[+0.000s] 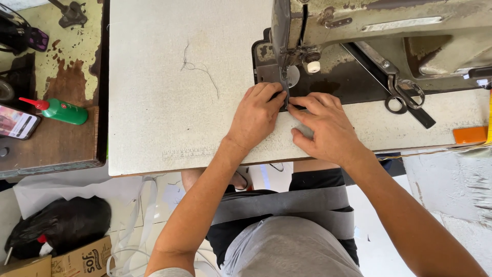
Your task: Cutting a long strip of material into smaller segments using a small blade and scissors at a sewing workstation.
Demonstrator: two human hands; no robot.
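My left hand (256, 115) and my right hand (328, 125) lie side by side on the white sewing table (169, 102), fingertips meeting just below the presser foot (283, 82) of an old worn sewing machine (379, 31). Both hands press a narrow grey fabric strip (288, 100) flat at the needle; most of the piece is hidden under my fingers. More of the grey strip (287, 202) lies folded across my lap below the table edge.
Scissors (402, 92) rest on the machine bed at the right, an orange object (469, 135) at the table's right edge. On the left wooden bench are a green bottle with red tip (61, 110) and a phone (18, 122). A black bag (61, 223) and a cardboard box (77, 261) sit on the floor.
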